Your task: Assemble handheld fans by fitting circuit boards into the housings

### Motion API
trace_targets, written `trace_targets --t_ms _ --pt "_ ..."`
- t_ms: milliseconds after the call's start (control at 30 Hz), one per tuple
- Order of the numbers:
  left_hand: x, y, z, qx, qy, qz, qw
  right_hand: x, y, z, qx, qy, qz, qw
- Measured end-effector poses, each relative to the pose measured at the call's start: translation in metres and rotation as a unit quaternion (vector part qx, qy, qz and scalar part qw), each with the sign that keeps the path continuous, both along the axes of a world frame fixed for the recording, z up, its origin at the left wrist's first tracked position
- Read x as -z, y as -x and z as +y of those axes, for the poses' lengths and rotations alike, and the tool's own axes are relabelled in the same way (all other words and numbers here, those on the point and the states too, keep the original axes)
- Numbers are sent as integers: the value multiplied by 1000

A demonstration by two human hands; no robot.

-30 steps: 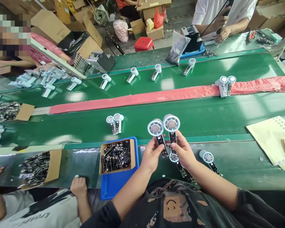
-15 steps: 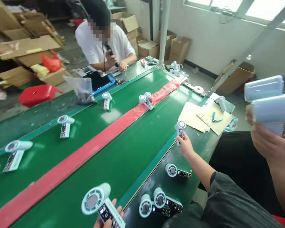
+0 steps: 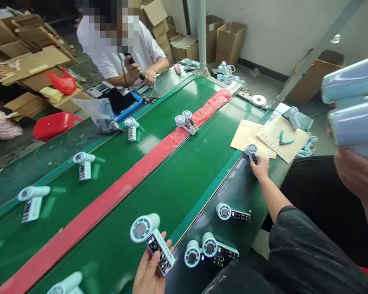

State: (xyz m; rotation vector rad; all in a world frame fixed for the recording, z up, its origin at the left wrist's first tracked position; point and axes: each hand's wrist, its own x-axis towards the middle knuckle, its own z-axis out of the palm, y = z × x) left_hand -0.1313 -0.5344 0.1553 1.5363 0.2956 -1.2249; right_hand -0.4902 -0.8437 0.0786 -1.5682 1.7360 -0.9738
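Near the bottom edge, my left hand (image 3: 150, 271) grips the handle of a pale blue handheld fan (image 3: 141, 229), its circuit side showing beside a lettered strip. Further up, at the bench edge, my right hand (image 3: 261, 168) holds a similar small fan (image 3: 252, 149) by its handle, close to yellow sheets (image 3: 243, 132). Between my hands, a lone fan (image 3: 225, 212) lies on the dark bench. Two more fans (image 3: 209, 244) (image 3: 192, 257) lie side by side nearer me, their circuits exposed.
A green belt (image 3: 184, 183) with a red strip (image 3: 119, 185) carries several fans. Across it, a person in white (image 3: 147, 45) holds a dark tool. At right, another person's hand (image 3: 352, 175) holds large-looking blue fans. Pliers (image 3: 285, 139) rest on the sheets.
My right hand has carried its fan from the belt's edge to beside the yellow sheets. More of my left hand shows. Another fan has come into view at bottom left, and the view has shifted.
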Motion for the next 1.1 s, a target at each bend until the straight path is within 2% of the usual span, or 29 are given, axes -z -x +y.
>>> trace_targets --t_ms 100,133,200,233,267,333,367,433,500,567,700,767,833,933,1100 --pt "-9 9 -5 -36 25 -13 999 -14 -37 21 40 50 6 998" --pt "-11 12 -7 -41 38 -11 998 -18 -57 34 8 57 -5 998" --pt "-12 15 -13 -49 73 -12 996 -26 -106 69 -126 45 -45 990" --pt "-11 14 -16 -55 98 -14 994 -31 -133 92 -231 14 -70 970" --pt "-9 13 -18 -61 128 -19 990 -35 -158 117 -332 -19 -94 938" --pt "-5 9 -21 -98 146 -20 984 -45 -204 168 -487 -79 -124 861" --pt "-4 8 -21 -114 153 -19 982 -49 -223 189 -540 -112 -137 823" --pt "-3 5 -19 -132 165 -21 977 -52 -251 218 -576 -211 -177 769" --pt "-3 1 -12 -127 191 -35 973 -48 -270 224 -574 -293 -189 741" --pt "-4 -4 -1 -115 199 -45 972 -40 -282 212 -559 -312 -168 749" --pt "0 -9 29 -106 136 -6 985 -26 -301 167 -528 -227 -108 811" --pt "6 -8 43 -106 114 10 988 -25 -309 150 -521 -191 -88 827" --pt "11 -6 52 -115 96 10 989 -28 -314 145 -523 -168 -77 832" --pt "9 -6 51 -132 100 -18 986 -39 -312 166 -561 -138 -98 810" --pt "-11 -28 38 -131 185 -156 961 -60 -296 224 -661 -107 -162 724"
